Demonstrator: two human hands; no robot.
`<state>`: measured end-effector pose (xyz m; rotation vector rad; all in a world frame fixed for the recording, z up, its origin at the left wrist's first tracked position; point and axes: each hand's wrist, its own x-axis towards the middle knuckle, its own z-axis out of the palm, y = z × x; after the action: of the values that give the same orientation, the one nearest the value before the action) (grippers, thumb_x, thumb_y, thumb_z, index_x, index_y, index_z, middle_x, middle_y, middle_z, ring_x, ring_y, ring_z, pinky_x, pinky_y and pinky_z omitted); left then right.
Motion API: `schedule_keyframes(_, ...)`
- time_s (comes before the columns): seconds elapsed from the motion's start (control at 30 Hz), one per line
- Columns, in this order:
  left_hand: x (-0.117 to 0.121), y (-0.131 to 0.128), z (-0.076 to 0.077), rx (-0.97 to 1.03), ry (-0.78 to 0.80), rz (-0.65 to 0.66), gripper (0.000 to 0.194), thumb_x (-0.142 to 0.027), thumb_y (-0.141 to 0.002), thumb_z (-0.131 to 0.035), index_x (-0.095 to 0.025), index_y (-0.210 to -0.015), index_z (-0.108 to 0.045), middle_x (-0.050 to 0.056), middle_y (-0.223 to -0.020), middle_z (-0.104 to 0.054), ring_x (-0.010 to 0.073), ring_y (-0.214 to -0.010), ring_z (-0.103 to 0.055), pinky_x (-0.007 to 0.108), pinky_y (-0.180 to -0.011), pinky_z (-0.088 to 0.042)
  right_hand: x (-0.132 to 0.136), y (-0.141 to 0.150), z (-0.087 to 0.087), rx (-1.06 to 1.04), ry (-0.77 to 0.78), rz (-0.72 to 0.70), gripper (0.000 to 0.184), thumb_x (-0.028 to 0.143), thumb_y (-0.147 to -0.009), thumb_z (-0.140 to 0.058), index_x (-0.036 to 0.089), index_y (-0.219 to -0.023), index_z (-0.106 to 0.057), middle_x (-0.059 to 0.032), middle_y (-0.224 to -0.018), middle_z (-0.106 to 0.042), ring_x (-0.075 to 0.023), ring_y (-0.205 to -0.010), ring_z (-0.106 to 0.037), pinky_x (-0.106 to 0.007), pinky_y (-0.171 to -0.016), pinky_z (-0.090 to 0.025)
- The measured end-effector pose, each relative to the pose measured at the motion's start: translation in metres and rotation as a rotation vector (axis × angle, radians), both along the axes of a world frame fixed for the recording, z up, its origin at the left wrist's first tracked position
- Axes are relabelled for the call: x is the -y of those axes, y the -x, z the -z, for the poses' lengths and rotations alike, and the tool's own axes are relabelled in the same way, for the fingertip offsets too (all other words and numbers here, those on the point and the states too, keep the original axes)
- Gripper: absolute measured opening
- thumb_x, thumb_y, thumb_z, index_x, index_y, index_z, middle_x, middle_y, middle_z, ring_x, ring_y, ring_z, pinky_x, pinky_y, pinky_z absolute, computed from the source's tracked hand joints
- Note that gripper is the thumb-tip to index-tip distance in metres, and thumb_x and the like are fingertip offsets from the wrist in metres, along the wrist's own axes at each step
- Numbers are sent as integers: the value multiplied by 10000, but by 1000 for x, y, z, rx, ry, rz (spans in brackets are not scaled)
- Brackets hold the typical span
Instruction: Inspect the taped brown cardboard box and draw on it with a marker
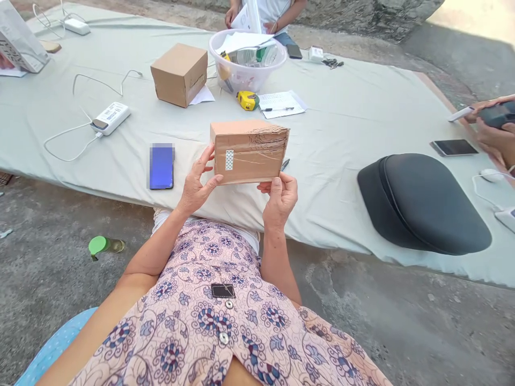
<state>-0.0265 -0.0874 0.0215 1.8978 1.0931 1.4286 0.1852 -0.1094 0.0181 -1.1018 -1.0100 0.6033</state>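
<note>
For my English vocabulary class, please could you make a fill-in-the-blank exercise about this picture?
The left hand and right hand hold a box made of ____.
The bottle on the ground has a ____ lid.
The large padded object is coloured ____.
In this view, the phone lies to the ____ of the held box.

Missing words: cardboard; green; black; left.

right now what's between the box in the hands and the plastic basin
In the head view, a yellow tape measure lies between the held box and the basin, with a paper sheet to its right.
</note>
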Motion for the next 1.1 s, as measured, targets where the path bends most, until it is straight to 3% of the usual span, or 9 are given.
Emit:
schedule_keyframes(0.2,6,0,-6,-129,-71,-1,963,-676,-870,-624,-389,-1630,-105,83,-1702,-274,317,-1504,-391,412,-1108,-501,3,3,-4,-3,6,13,379,593,-915,-595,226,-1007,-563,61,-632,-664,-121,-569,-676,-237,-571,-524)
schedule_keyframes(0.33,7,-2,-6,-141,-62,-34,980,-679,-864,-632,-377,-1629,-99,105,-1693,-287,315,-1485,-407,423,-1089,-512,4,10,0,18,-3,8,402,603,-897,-624,236,-1032,-529,54,-682,-663,-125,-585,-674,-250,-580,-542)
schedule_keyframes(0.5,12,-13,-6,-170,-83,-103,975,-682,-867,-623,-354,-1627,-109,113,-1688,-293,314,-1514,-363,458,-1142,-466,5,22,9,136,41,32,716,612,-739,-795,250,-1235,-427,-14,-897,-719,-173,-717,-722,-292,-654,-586)
schedule_keyframes(0.6,16,-20,-8,-175,-103,-165,1019,-673,-843,-664,-338,-1627,-106,126,-1680,-304,325,-1521,-346,485,-1184,-416,6,28,13,195,98,26,803,608,-728,-801,255,-1309,-374,-31,-947,-725,-176,-696,-725,-286,-632,-576)
schedule_keyframes(0.77,17,-20,-9,-155,-88,-203,981,-672,-854,-647,-344,-1624,-136,115,-1665,-342,323,-1502,-373,478,-1199,-392,6,28,11,151,104,6,699,599,-731,-804,251,-1205,-426,-13,-875,-728,-172,-689,-718,-279,-633,-572)
schedule_keyframes(0.93,14,-12,-10,-116,-73,-177,951,-664,-852,-659,-343,-1611,-185,109,-1658,-361,305,-1500,-392,454,-1201,-399,6,20,4,50,99,-42,402,580,-875,-655,246,-1047,-513,39,-759,-705,-129,-631,-694,-256,-636,-564)
schedule_keyframes(1.1,17,-12,-16,-103,-113,-222,895,-685,-817,-681,-319,-1551,-323,110,-1616,-436,300,-1490,-421,449,-1181,-435,2,18,10,-20,140,-40,374,571,-888,-608,219,-1013,-586,32,-709,-688,-129,-626,-690,-243,-594,-541)
